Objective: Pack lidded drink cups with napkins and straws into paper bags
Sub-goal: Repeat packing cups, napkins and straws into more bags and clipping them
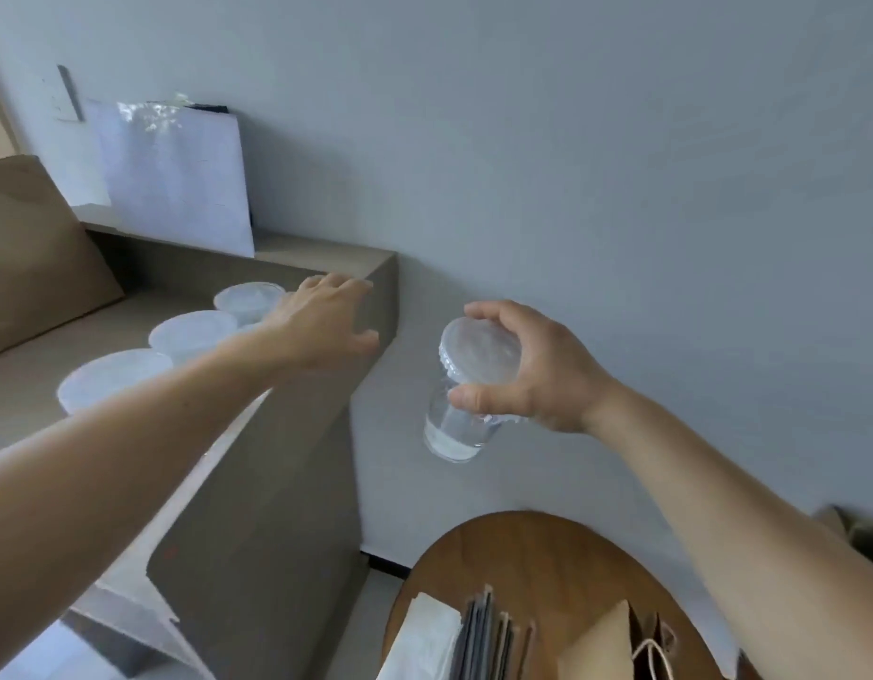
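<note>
My right hand [537, 370] grips a clear lidded drink cup [466, 385] by its lid rim, in the air between the grey counter and the round wooden table; a little liquid shows at its bottom. My left hand [326, 321] reaches over the counter with its fingers spread and holds nothing. Three more lidded cups stand in a row on the counter: the far cup [245, 299] right beside that hand, a middle cup [189, 333] and a near cup [105, 377], partly hidden by my left forearm. On the table lie white napkins [424, 640] and a brown paper bag [616, 650] with a cord handle.
The grey counter [277, 483] has a raised back ledge [326, 260] with a white sheet [179, 174] leaning on the wall. A large brown paper bag [27, 257] stands at the far left. Dark flat items [488, 640] stand between napkins and bag on the round wooden table [547, 557].
</note>
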A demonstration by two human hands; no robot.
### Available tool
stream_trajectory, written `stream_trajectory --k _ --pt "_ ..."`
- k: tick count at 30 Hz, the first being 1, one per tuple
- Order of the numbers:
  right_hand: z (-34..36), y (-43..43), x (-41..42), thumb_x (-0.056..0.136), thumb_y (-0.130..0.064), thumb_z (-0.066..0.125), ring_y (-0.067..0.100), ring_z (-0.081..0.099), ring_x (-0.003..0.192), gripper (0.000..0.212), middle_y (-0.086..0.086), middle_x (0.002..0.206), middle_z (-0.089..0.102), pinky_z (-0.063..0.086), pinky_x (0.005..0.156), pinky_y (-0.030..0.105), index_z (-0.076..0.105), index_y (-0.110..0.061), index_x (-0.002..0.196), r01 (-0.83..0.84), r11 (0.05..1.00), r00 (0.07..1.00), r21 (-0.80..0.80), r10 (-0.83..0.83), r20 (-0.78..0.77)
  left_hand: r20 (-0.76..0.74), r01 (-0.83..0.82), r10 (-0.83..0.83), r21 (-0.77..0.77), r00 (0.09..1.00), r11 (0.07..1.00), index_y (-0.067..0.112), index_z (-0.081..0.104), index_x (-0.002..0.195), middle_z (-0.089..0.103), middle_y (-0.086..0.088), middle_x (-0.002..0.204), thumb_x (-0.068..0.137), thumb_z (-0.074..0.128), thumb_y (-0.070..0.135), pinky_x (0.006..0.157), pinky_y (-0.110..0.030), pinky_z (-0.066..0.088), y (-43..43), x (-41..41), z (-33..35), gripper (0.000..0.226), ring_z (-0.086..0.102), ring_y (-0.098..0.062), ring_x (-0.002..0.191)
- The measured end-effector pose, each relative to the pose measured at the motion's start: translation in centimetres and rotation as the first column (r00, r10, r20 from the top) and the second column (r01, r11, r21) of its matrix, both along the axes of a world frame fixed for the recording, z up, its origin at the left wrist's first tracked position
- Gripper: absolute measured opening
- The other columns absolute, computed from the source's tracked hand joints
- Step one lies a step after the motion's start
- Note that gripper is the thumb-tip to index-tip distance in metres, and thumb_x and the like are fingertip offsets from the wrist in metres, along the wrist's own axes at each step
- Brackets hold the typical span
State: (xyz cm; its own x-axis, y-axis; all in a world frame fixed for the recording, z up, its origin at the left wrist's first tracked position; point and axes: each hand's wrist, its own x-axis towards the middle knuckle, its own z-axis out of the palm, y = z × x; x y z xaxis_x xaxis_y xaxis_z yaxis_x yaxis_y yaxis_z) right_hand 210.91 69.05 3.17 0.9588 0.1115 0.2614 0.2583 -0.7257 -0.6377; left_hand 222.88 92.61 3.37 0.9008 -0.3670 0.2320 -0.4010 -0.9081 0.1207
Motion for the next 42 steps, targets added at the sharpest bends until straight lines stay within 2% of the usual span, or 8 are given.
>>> stream_trajectory --k 13,20,25,29,35,37,39,42 --pt "-14.4 -19.2 -9.5 0.049 -0.082 0.063 0.012 0.042 0.123 0.105 -0.013 0.137 0.044 0.042 0.094 0.035 0.037 -0.038 0.141 0.246 0.952 0.933 -0.182 -0.283 -0.22 -0.44 0.319 -0.234 0.131 0.867 0.938 0.026 0.026 0.153 0.034 -0.001 0.156 0.087 0.062 0.046 0.114 -0.044 0.033 -22.6 -9.6 -17.5 0.078 0.031 -0.024 0.143" --pt "-20.4 -21.0 -11.1 0.052 -0.074 0.07 0.015 0.039 0.127 0.103 -0.01 0.137 0.043 0.04 0.097 0.033 0.038 -0.034 0.141 0.329 0.935 0.891 -0.132 -0.354 -0.284 -0.765 0.429 -0.178 0.139 0.619 0.892 0.027 0.035 0.146 0.051 -0.002 0.141 0.073 0.08 0.04 0.1 -0.039 0.048 -25.4 -15.2 -26.7 0.088 0.052 -0.023 0.122" --pt "-22.7 -20.3 -11.6 0.055 -0.073 0.071 0.018 0.04 0.126 0.102 -0.007 0.137 0.044 0.041 0.098 0.036 0.037 -0.031 0.142 0.372 0.918 0.866 -0.138 -0.397 -0.304 -0.874 0.499 -0.175 0.086 0.453 0.862 0.027 0.018 0.154 0.044 -0.005 0.15 0.068 0.083 0.054 0.106 -0.038 0.043 -25.3 -18.3 -30.9 0.111 0.05 -0.029 0.13" --pt "-23.6 -20.1 -12.8 0.056 -0.073 0.071 0.016 0.039 0.125 0.101 -0.009 0.137 0.042 0.04 0.098 0.034 0.036 -0.032 0.141 0.373 0.916 0.856 -0.15 -0.402 -0.325 -0.868 0.433 -0.162 0.067 0.47 0.899 0.023 0.037 0.134 0.063 -0.002 0.117 0.066 0.067 0.072 0.091 -0.043 0.055 -25.8 -20.3 -32.6 0.089 0.064 -0.023 0.099" --pt "-23.4 -19.3 -14.6 0.058 -0.072 0.069 0.013 0.038 0.123 0.095 -0.014 0.136 0.038 0.043 0.094 0.031 0.031 -0.037 0.138 0.299 0.917 0.892 -0.264 -0.367 -0.265 -0.911 0.214 -0.179 -0.103 0.373 0.971 0.022 0.059 0.109 0.07 -0.003 0.096 0.092 0.043 0.047 0.083 -0.044 0.06 -25.7 -20.9 -34.8 0.035 0.072 -0.022 0.081" --pt "-23.4 -19.1 -15.3 0.059 -0.069 0.071 0.014 0.036 0.126 0.095 -0.014 0.139 0.035 0.044 0.098 0.034 0.028 -0.039 0.138 0.24 0.919 0.905 -0.311 -0.328 -0.271 -0.945 0.056 -0.167 -0.157 0.28 0.986 0.02 0.061 0.104 0.073 -0.006 0.089 0.095 0.04 0.038 0.083 -0.044 0.061 -25.4 -20.9 -35.1 0.029 0.074 -0.018 0.071" --pt "-23.3 -19.0 -15.9 0.06 -0.066 0.072 0.015 0.034 0.127 0.094 -0.013 0.139 0.032 0.046 0.097 0.036 0.026 -0.039 0.138 0.157 0.917 0.92 -0.367 -0.271 -0.284 -0.947 0.0 -0.133 -0.139 0.293 0.99 0.019 0.061 0.103 0.073 -0.004 0.084 0.098 0.036 0.039 0.081 -0.04 0.061 -25.2 -20.7 -35.2 0.033 0.073 -0.014 0.066" --pt "-23.3 -18.8 -16.2 0.063 -0.062 0.073 0.017 0.03 0.13 0.093 -0.01 0.141 0.027 0.047 0.096 0.035 0.024 -0.037 0.139 0.021 0.892 0.94 -0.451 -0.171 -0.295 -0.935 0.009 -0.085 -0.087 0.344 0.996 0.016 0.062 0.098 0.07 -0.003 0.077 0.102 0.035 0.038 0.055 -0.02 0.056 -25.0 -20.8 -35.4 0.035 0.071 -0.01 0.062"
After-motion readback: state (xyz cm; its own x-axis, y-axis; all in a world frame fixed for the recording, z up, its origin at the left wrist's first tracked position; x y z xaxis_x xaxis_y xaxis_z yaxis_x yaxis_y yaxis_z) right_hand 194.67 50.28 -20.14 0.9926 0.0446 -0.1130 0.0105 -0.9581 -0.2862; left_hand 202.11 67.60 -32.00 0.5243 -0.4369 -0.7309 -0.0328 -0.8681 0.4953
